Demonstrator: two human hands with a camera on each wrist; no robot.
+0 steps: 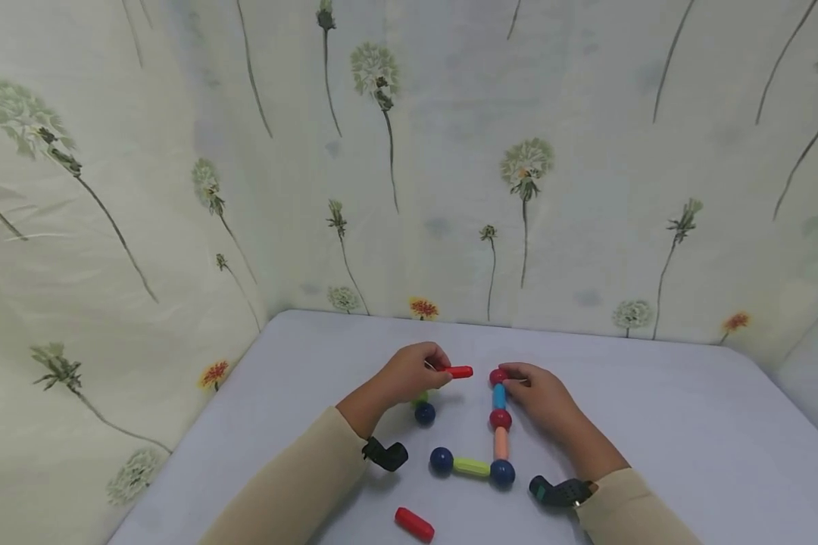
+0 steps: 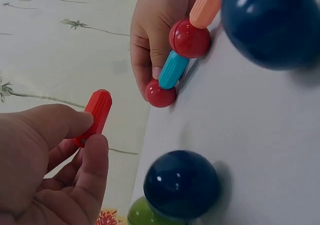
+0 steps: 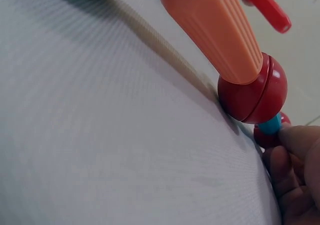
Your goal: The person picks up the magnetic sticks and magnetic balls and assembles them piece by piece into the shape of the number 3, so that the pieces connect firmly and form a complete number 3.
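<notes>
My left hand pinches a red ribbed rod between thumb and fingers, above the table's far part. The rod points toward a red ball, with a gap between them. Thumb and fingers of my right hand hold that ball at the far end of an L-shaped chain. From there the chain runs through a light blue rod, a second red ball, a peach rod and a dark blue ball. A lime rod then leads left to another dark blue ball.
Below my left hand lies a dark blue ball against a green piece, partly hidden. A loose red rod lies near the front of the white table. A flower-patterned cloth hangs behind the table.
</notes>
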